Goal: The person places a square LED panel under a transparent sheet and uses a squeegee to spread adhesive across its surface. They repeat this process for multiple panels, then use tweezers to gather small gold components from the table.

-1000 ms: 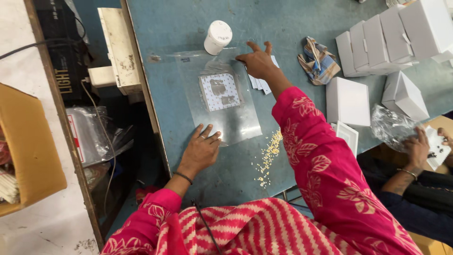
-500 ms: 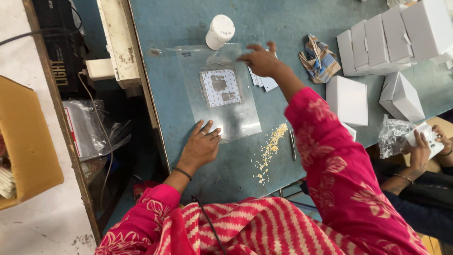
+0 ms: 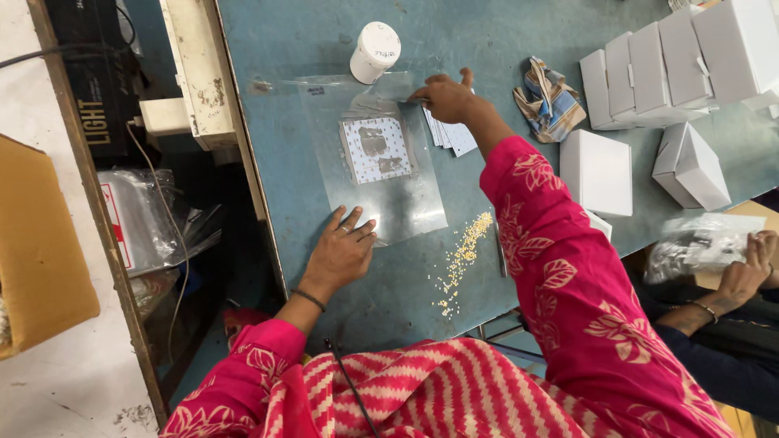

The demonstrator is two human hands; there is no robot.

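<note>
On the blue desk (image 3: 308, 40), clear plastic bag (image 3: 381, 154), flat, its near edge under my left hand (image 3: 341, 255): fingers spread wide, palm down, pressing the film, gripping nothing. That hand sits where it sat a second ago. My right hand (image 3: 446, 97) rests at the bag's far right edge, fingers bent onto the film; whether they pinch it I cannot tell. Against the earlier frames this hand has drawn slightly in toward the bag's edge, and the bag lies much as it did.

Contents, bag: one white square card (image 3: 375, 148) with a dotted pattern and two grey smudged patches, lying near the middle.

Item, white round jar (image 3: 375, 51), lid on, standing just beyond the bag's far edge; contents not visible.

Item, small stack of white cards (image 3: 456, 136), just beside my right hand, partly under it.

Item, loose scatter of small yellow beads (image 3: 462, 255) on the desk, near the bag's right corner, in no container.

Item, crumpled checked cloth (image 3: 552, 101), right of my hand.

Item, white cardboard boxes (image 3: 649, 73), closed, in a row at the far right; two more stand nearer.

Beside me, another person's hands (image 3: 742, 272) hold a crinkled clear packet (image 3: 690, 247).
</note>
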